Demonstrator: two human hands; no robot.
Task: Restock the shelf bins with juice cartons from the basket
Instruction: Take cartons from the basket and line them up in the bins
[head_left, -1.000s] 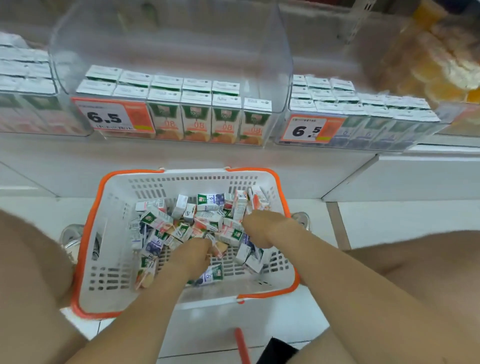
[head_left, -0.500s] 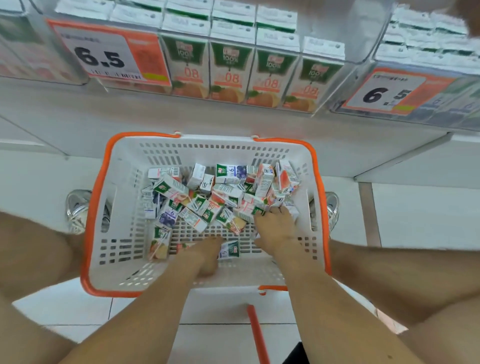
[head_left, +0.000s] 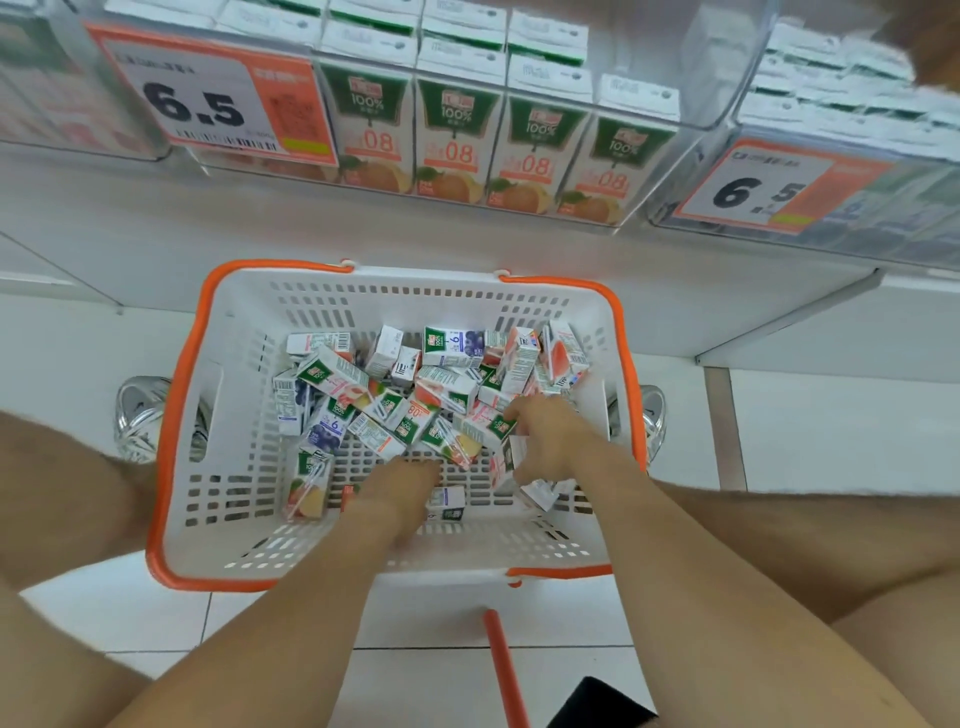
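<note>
Down in the orange-rimmed basket (head_left: 175, 415), mid frame: right hand (head_left: 550, 441) tight around a juice carton (head_left: 506, 452), left hand (head_left: 400, 493) grip unclear.

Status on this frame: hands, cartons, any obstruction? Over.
Left hand low on the basket floor, right hand in the carton pile; grips unclear. No carton lifted clear. Nothing in the way.

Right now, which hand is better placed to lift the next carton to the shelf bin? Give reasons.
Right hand, probably: its fingers curl round a green-and-white juice carton. The left hand lies over the bare floor of the white plastic basket, its grip unclear.
</note>
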